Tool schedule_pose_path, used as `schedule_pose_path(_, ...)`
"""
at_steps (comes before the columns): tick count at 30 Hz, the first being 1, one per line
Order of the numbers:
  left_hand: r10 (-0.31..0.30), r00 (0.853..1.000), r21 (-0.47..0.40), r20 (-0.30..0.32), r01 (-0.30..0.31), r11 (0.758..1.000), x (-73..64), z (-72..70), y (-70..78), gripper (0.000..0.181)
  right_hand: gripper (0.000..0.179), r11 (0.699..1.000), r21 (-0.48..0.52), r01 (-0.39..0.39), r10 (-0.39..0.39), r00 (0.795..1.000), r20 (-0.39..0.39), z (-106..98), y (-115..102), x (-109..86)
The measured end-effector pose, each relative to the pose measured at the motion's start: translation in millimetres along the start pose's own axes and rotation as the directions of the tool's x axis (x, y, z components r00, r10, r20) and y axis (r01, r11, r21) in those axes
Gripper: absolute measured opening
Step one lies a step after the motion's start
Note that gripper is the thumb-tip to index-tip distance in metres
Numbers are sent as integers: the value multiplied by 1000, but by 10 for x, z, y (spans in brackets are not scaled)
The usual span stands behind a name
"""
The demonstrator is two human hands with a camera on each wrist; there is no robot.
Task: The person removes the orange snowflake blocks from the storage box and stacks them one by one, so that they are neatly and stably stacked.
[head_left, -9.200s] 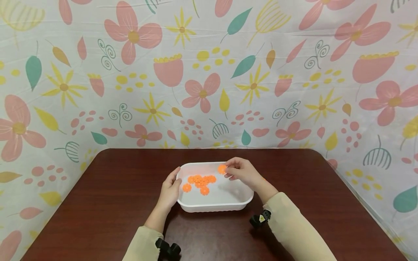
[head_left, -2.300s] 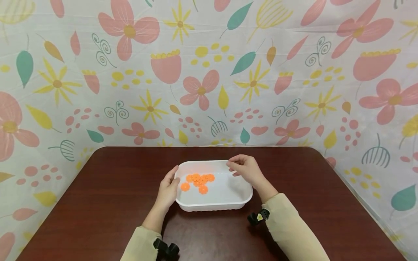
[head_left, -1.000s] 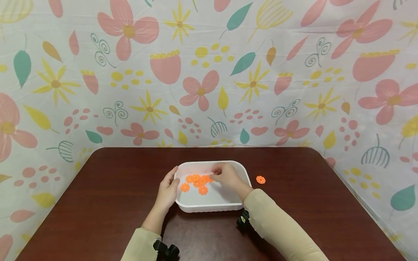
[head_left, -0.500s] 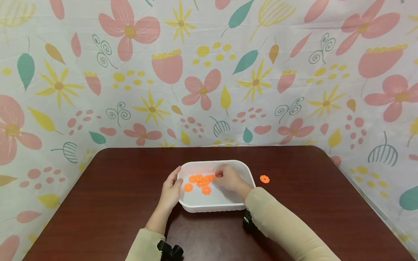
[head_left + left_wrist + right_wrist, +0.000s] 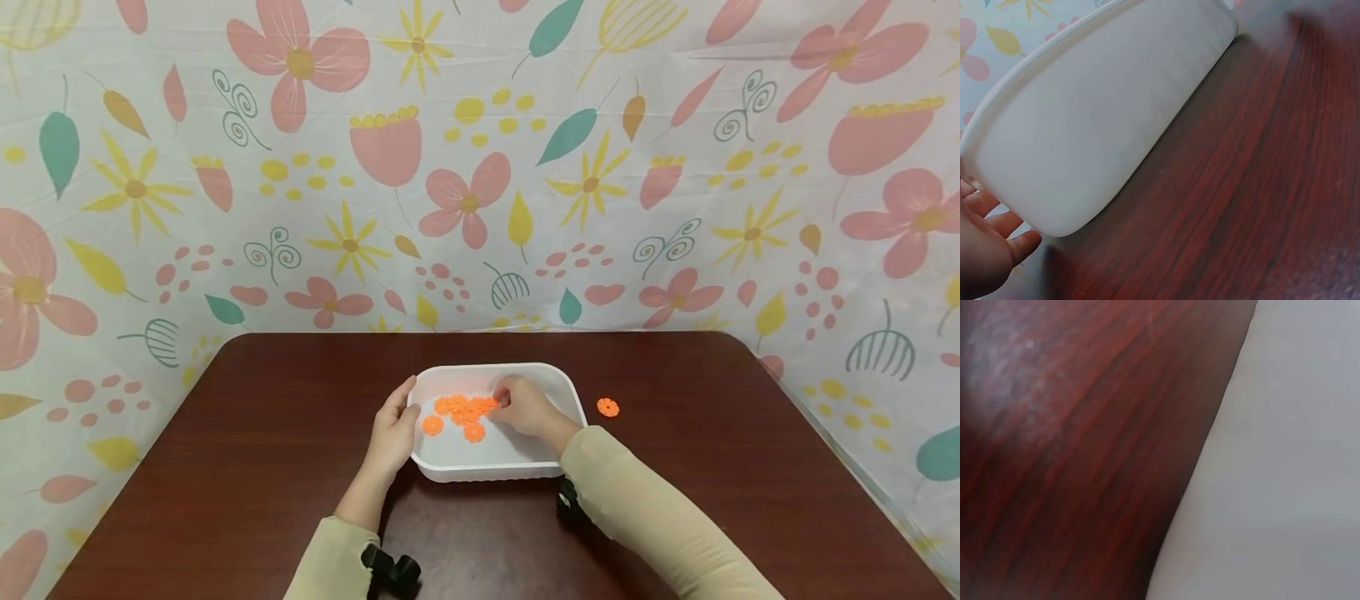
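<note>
A white plastic tray [image 5: 525, 467] stands on the table, its left rim held by my left hand [image 5: 393, 429] with the thumb over the edge. Several orange notched discs [image 5: 474, 432] lie inside, most of them bunched in the left half and partly overlapping. My right hand [image 5: 525, 408] reaches into the tray, its thumb and fingers pinching an orange disc at the right end of the bunch. One more orange disc [image 5: 607, 407], with a dark middle hole, lies flat on the table right of the tray. In the left wrist view, left-hand fingers [image 5: 1007, 225] lie along the tray's outer wall.
The tray sits on a dark reddish-brown wooden table [image 5: 262, 433], with a flower-printed cloth [image 5: 465, 275] hanging behind it. Black wrist cameras show below the left sleeve [image 5: 333, 558] and right sleeve [image 5: 645, 500]. The right wrist view shows only tabletop and a pale surface.
Earlier my right hand held a disc near the tray's back right; later it was at the rim, no disc visible. It has since moved left to the bunch. My left hand keeps its hold.
</note>
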State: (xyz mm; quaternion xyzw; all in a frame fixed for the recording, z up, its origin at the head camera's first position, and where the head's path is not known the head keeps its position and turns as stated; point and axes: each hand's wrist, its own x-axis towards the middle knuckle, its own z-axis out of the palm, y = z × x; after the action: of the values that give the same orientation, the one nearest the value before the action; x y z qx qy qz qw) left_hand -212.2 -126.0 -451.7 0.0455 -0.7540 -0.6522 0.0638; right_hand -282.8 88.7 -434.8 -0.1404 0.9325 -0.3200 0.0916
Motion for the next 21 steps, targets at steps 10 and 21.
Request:
schedule_pose_path(10,-12,1000,2,5,12,1000,1,11,8,48,19,999,37,5,-4,1000,-15,-24,22,-24)
schedule_pose_path(21,-13,1000,0,7,13,1000,-5,-7,10,48,12,981,181,-71,72,997,2,-54,-51,-53)
